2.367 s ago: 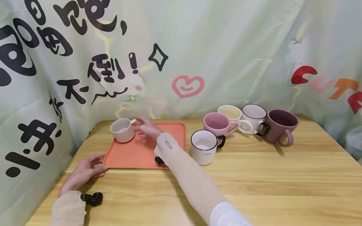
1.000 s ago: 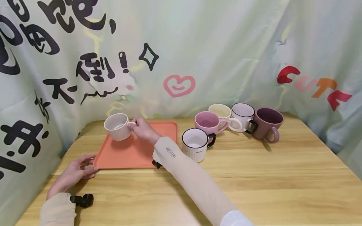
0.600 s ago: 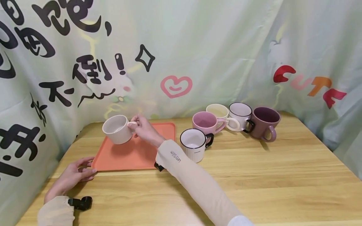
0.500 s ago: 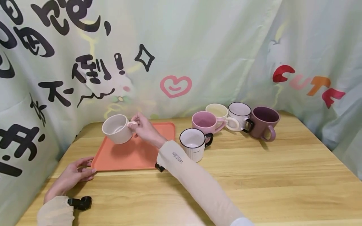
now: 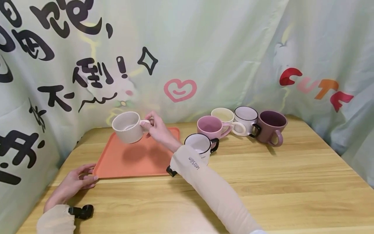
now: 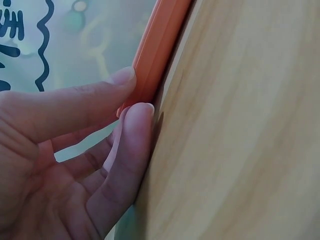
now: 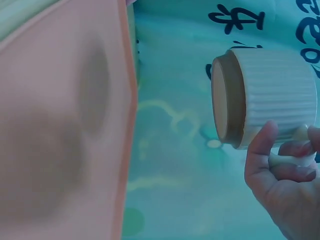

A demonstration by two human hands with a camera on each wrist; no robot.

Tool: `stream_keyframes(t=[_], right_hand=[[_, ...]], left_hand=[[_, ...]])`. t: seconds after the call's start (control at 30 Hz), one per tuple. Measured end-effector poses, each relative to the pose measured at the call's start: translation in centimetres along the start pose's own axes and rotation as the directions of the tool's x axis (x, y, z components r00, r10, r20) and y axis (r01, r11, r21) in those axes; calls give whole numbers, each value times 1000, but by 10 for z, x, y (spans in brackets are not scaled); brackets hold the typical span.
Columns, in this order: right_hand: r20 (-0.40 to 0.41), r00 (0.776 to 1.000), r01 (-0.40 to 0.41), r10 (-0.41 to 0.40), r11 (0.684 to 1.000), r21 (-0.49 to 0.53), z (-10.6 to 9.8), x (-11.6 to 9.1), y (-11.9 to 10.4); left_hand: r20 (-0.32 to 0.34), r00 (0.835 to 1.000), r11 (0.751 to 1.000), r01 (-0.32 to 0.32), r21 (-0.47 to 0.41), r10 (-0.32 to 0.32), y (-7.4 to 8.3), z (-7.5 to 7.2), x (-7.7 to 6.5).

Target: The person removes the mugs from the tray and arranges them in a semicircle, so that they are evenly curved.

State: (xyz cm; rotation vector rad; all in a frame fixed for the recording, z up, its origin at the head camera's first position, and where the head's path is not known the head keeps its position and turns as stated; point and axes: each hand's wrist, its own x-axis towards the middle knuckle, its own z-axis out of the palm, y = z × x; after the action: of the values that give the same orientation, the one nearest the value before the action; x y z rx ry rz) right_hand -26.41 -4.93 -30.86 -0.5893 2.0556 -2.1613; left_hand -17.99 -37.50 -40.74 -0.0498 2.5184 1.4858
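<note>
In the head view, my right hand (image 5: 159, 128) grips a light grey-white mug (image 5: 128, 127) by its handle. The mug is held in the air over the orange tray (image 5: 117, 167), and shadows fall on the tray below. The right wrist view shows the ribbed side and tan base of this mug (image 7: 272, 95), with the fingers of my right hand (image 7: 290, 185) wrapped through and round the handle. At the tray's near left corner is my left hand (image 5: 74, 182). In the left wrist view, thumb and fingertip of my left hand (image 6: 75, 145) pinch the tray's corner (image 6: 152, 70).
Right of the tray stand a white mug with black rim (image 5: 197, 143), a pink mug (image 5: 208, 126), a cream mug (image 5: 222, 114), another black-rimmed white mug (image 5: 246, 118) and a dark purple mug (image 5: 268, 130). A printed curtain (image 5: 228, 48) hangs behind the wooden table (image 5: 277, 188).
My right hand has taken hold of the mug's handle, lifted it off the tray, and moved it slightly up and right. The left hand stays at the tray's corner.
</note>
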Motion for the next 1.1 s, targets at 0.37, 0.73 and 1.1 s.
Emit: stream_keyframes(t=[0.37,0.73,1.1], right_hand=[[-85,995,43,-44,999,-10,-20,-8,-18],[-153,987,50,-49,999,-2,-40,-16,-20],[-226,972,67,-66,998,-1,-62,-25,-24]], left_hand=[[6,1000,1000,-6,8,6,-3,-1,0],[8,1000,1000,-9,0,9,-4,-1,0],[6,1000,1000,-6,4,6,-2,-1,-1]])
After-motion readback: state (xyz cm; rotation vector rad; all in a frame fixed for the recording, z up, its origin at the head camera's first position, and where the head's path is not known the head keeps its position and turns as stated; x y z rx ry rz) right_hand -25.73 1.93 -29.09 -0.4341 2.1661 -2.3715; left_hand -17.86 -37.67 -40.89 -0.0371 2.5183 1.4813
